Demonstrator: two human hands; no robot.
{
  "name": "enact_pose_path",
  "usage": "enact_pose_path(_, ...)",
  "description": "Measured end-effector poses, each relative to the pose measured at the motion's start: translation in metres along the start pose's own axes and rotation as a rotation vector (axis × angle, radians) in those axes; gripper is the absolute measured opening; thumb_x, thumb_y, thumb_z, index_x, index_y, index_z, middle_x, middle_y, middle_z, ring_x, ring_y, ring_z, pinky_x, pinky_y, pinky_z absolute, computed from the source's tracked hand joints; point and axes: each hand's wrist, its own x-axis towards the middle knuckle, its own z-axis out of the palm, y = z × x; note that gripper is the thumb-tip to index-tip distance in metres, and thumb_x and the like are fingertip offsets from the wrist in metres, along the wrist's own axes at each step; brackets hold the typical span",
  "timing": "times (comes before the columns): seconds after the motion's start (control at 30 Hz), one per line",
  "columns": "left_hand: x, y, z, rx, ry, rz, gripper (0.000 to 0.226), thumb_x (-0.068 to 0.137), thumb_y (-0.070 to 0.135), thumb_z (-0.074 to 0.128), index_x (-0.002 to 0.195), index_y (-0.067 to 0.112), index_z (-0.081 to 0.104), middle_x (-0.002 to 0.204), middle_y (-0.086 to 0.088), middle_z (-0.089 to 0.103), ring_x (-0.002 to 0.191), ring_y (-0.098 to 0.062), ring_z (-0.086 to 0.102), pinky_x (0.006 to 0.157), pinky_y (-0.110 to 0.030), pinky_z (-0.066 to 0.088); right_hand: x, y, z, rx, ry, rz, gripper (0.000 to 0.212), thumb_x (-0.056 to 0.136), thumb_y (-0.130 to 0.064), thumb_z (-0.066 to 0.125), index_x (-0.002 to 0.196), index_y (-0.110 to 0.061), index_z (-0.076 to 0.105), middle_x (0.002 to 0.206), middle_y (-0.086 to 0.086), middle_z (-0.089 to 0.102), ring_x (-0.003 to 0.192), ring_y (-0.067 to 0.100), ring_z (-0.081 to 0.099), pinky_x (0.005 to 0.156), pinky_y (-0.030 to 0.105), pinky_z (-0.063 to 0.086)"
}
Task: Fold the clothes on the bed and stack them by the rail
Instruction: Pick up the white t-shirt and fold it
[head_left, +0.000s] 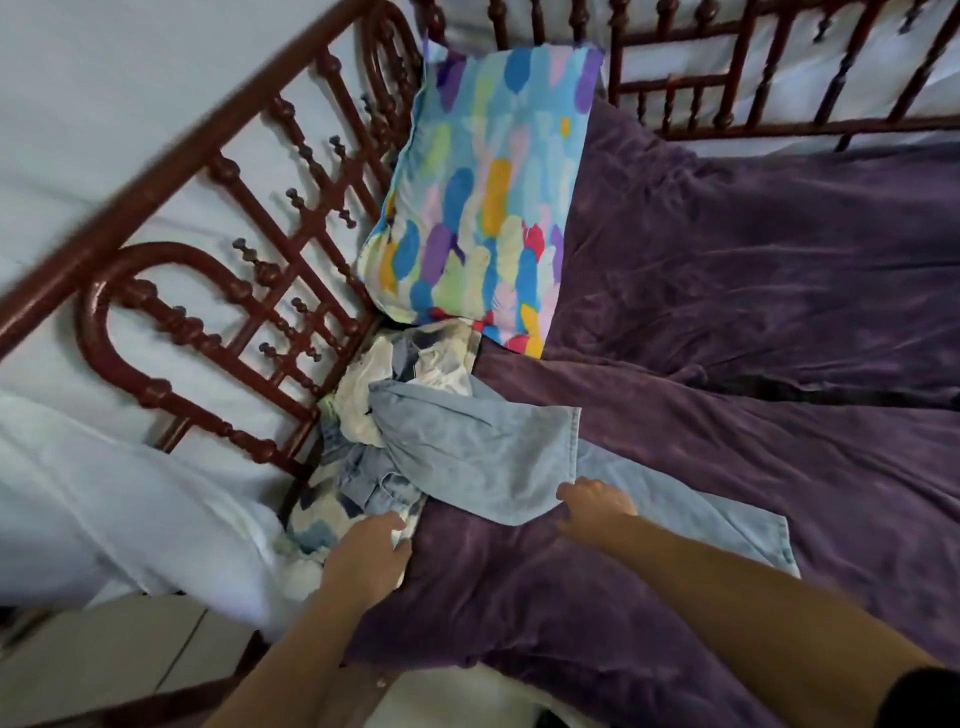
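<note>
A heap of clothes lies against the dark red bed rail (223, 332) on the left side of the bed. A pale blue denim garment (483, 457) spreads from the heap across the purple bedspread (753, 291). Under it sit a white and blue patterned garment (426, 358) and crumpled faded denim (363, 473). My left hand (371, 556) rests on the patterned fabric at the near end of the heap, its fingers hidden in the cloth. My right hand (597, 504) has curled fingers on the near edge of the pale blue denim.
A multicoloured pillow (483, 197) leans at the head of the bed, just beyond the heap. White curtain or netting (119, 519) hangs outside the rail on the left. More red railing (779, 78) runs along the far side. Tiled floor (104, 654) shows lower left.
</note>
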Motion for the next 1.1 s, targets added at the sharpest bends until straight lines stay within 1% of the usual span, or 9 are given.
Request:
enact_pose_path(0.23,0.132,-0.038,-0.02,0.012,-0.064,0.12,0.023,0.094,0.023,0.051,0.115,0.017,0.057,0.111,-0.004,0.057,0.103,-0.025,0.057,0.082,-0.034,0.047,0.081,-0.058,0.002,0.033,0.007,0.043,0.064,0.08,-0.043,0.061,0.136,-0.024,0.038,0.132,0.005,0.045,0.122,0.026,0.046,0.093,0.04,0.044)
enact_pose_path(0.33,0.191,-0.057,-0.029,0.043,-0.041,0.176,0.035,0.094,0.019,0.05,0.129,0.018,0.05,0.117,-0.007,0.049,0.105,-0.027,0.053,0.083,-0.037,0.047,0.117,-0.099,0.018,0.071,0.038,0.018,0.084,0.077,-0.048,0.066,0.145,-0.023,0.024,0.147,0.006,0.03,0.134,0.028,0.032,0.104,0.044,0.037)
enact_pose_path(0.47,0.254,-0.085,-0.035,0.132,-0.07,0.23,0.064,0.089,0.013,0.055,0.146,0.02,0.028,0.137,-0.009,0.038,0.123,-0.029,0.043,0.094,-0.042,0.045,0.167,-0.161,0.049,0.093,0.046,0.052,0.108,0.074,-0.055,0.069,0.151,-0.018,0.004,0.157,0.006,0.007,0.145,0.027,0.01,0.111,0.049,0.027)
enact_pose_path(0.53,0.275,-0.097,-0.035,0.172,-0.089,0.26,0.074,0.087,0.016,0.06,0.149,0.021,0.02,0.143,-0.008,0.032,0.126,-0.029,0.04,0.095,-0.042,0.045,0.182,-0.176,0.057,0.089,0.098,0.12,0.087,0.084,-0.037,0.062,0.151,-0.017,0.01,0.158,0.005,0.013,0.144,0.025,0.016,0.111,0.044,0.029)
enact_pose_path(0.6,0.287,-0.106,-0.031,0.226,-0.111,0.296,0.084,0.085,0.025,0.065,0.15,0.023,0.013,0.148,-0.009,0.025,0.129,-0.03,0.037,0.096,-0.042,0.045,0.187,-0.173,0.055,0.114,0.2,0.145,0.064,0.086,-0.022,0.054,0.146,-0.024,0.03,0.15,0.0,0.037,0.134,0.022,0.039,0.104,0.037,0.036)
enact_pose_path(0.73,0.303,-0.099,-0.027,0.27,-0.071,0.395,0.102,0.077,0.047,0.071,0.151,0.02,0.006,0.153,-0.015,0.015,0.14,-0.032,0.021,0.102,-0.043,0.037,0.16,-0.134,0.02,0.259,0.308,0.15,0.047,0.082,-0.017,0.054,0.127,-0.032,0.057,0.115,0.001,0.069,0.104,0.027,0.063,0.082,0.033,0.046)
enact_pose_path(0.93,0.331,-0.047,-0.027,0.193,0.114,0.6,0.048,0.088,0.032,0.058,0.135,0.025,0.047,0.154,-0.011,0.022,0.143,-0.031,0.015,0.111,-0.046,0.022,0.095,-0.044,-0.054,0.324,0.753,0.45,0.046,0.072,-0.017,0.04,0.111,-0.01,0.065,0.08,0.022,0.068,0.071,0.041,0.064,0.062,0.037,0.045)
enact_pose_path(1.0,0.327,-0.026,-0.026,0.223,0.124,0.67,0.048,0.085,0.037,0.059,0.131,0.025,0.05,0.15,-0.008,0.032,0.141,-0.028,0.021,0.111,-0.046,0.021,0.079,-0.029,-0.071,0.361,0.816,0.538,0.046,0.073,-0.019,0.035,0.109,-0.01,0.062,0.083,0.024,0.065,0.074,0.042,0.061,0.064,0.038,0.042)
enact_pose_path(1.1,0.316,0.004,-0.022,0.201,0.035,0.71,0.063,0.082,0.047,0.06,0.137,0.027,0.039,0.141,-0.001,0.044,0.132,-0.022,0.036,0.105,-0.043,0.026,0.053,-0.021,-0.093,0.415,0.947,0.62,0.046,0.073,-0.021,0.033,0.11,-0.011,0.059,0.088,0.027,0.064,0.08,0.042,0.059,0.069,0.039,0.04)
